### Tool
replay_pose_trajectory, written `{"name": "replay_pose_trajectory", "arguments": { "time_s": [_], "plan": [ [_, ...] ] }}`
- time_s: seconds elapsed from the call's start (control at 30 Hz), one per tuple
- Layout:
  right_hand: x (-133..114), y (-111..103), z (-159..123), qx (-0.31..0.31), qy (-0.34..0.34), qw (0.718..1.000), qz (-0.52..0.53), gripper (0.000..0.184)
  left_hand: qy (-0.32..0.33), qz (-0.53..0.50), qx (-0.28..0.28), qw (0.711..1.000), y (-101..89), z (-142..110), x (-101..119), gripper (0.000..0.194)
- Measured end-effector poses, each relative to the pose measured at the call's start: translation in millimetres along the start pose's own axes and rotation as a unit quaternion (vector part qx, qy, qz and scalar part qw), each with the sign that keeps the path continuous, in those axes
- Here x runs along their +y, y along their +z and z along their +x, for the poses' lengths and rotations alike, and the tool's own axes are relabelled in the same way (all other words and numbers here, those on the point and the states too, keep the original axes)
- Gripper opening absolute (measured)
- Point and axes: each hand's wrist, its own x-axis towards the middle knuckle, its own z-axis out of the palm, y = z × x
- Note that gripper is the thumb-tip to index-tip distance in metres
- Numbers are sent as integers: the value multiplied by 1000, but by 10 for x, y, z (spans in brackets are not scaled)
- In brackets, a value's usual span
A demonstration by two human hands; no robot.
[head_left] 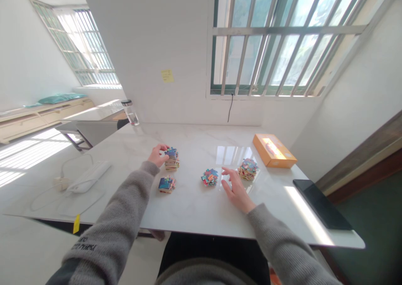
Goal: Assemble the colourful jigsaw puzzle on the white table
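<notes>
On the white table stand several stacks of jigsaw puzzle pieces. My left hand (158, 155) is at the tall stack (171, 159) on the left, with the thumb at its front side and the fingers at its back left, near the top. In front of that stack lies a shorter stack of puzzle pieces (167, 184). My right hand (235, 188) rests low over the table with its fingers apart and nothing in them. It is between a low pile of puzzle pieces (209, 177) and a taller, uneven stack (248, 169), nearest to the taller one.
An orange box (274, 150) lies at the back right, and a black tablet (322, 204) lies near the right edge. A white power strip (89, 177) with cables is on the left. A clear bottle (130, 112) stands at the back left corner.
</notes>
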Motion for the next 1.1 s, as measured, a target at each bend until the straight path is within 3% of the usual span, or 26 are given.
{"name": "replay_pose_trajectory", "arguments": {
  "time_s": [0.17,0.33,0.43,0.57,0.67,0.77,0.97,1.1],
  "plan": [
    [17,13,-6,2,2,1000,-2,40,15,10,10,1000,-37,-49,36,28],
    [16,26,6,-3,1,1000,-2,37,102,69,91,988,13,-222,454,21],
    [7,28,15,-21,-5,1000,-6,30,148,111,75,980,269,-458,812,15],
    [-5,28,18,-35,-6,999,-7,29,199,146,-33,969,803,-815,1095,19],
    [-3,33,14,-34,-4,999,-5,31,163,139,-60,975,1135,-976,1122,22],
    [10,42,8,-36,-3,999,-4,32,144,125,-69,979,1306,-1023,1077,21],
    [12,41,6,-39,-5,999,-4,32,159,90,-64,981,1354,-993,989,13],
    [-3,24,1,-19,2,1000,1,36,220,27,-41,974,1313,-998,992,19]
  ]
}}
